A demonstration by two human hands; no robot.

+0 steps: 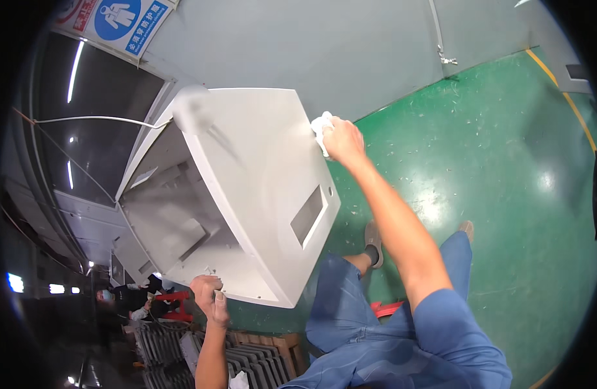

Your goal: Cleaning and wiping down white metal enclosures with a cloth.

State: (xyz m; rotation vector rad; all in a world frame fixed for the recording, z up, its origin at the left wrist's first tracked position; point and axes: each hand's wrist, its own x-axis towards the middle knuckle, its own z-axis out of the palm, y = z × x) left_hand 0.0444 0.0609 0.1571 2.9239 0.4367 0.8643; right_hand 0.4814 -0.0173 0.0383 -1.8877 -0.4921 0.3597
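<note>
A large white box-shaped housing [266,149] hangs or stands tilted before me; what bears it is hidden. Its left side is open onto a hollow inside [169,214], and its smooth face has a rectangular cutout [308,217] and a small round hole. My right hand [344,139], arm stretched out, is closed around a crumpled white cloth [322,129] at the housing's far right edge. Lower left, the curled fingers of my left hand [210,299] grip the housing's near rim.
A white cord [94,118] runs to the housing's upper corner, beside a blurred pale object [193,107]. Stacked grey parts [256,363] stand lower left, near a red stool [175,305] and another person [127,301]. Grey wall ahead; green floor [506,259] on the right.
</note>
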